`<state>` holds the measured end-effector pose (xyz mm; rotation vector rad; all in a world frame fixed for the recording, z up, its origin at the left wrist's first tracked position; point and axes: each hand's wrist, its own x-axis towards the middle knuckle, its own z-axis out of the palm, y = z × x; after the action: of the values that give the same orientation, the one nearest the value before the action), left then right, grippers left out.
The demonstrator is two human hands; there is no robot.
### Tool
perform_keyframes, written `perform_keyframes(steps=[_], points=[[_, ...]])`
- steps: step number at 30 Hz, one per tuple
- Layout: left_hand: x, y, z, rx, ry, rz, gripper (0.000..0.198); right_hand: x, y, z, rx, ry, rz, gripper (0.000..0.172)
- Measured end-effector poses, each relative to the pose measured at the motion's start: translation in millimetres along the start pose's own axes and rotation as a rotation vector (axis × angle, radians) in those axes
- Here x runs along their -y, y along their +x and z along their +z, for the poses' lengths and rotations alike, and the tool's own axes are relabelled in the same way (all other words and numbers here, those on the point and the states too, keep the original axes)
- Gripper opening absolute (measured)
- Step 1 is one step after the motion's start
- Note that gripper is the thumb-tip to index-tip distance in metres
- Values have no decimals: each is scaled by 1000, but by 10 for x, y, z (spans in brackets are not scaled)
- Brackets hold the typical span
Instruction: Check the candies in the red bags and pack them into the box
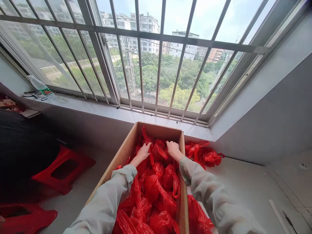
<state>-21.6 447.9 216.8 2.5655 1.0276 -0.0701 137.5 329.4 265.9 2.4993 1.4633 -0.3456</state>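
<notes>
An open cardboard box (123, 152) stands below the window, filled with several tied red plastic bags (156, 185). Both my arms, in pale long sleeves, reach into its far end. My left hand (144, 151) rests on the bags near the back of the box, fingers curled on red plastic. My right hand (172, 148) lies just right of it, close to the box's right wall, fingers bent down onto a bag. Whether either hand actually grips a bag is hard to tell.
More red bags lie outside the box at its far right (203, 154) and near right (198, 217). Two red plastic stools (62, 169) (24, 217) stand at left. A plastic bottle (40, 87) lies on the windowsill under the barred window (158, 58).
</notes>
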Motion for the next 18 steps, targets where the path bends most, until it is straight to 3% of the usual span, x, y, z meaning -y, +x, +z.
perform_keyframes(steps=[4,8,14,18], points=[[-77,33,46,-28,-74,88,34,28,-16,0,-60,-38,21,36],[-139,-14,72,-19,-110,130,33,156,-22,59,-62,-50,-111,38],[-60,-162,106,-132,-89,-56,48,204,-7,22,18,-45,-183,33],[-19,-126,171,-61,-140,-61,46,193,-56,-85,-8,-9,-167,33]])
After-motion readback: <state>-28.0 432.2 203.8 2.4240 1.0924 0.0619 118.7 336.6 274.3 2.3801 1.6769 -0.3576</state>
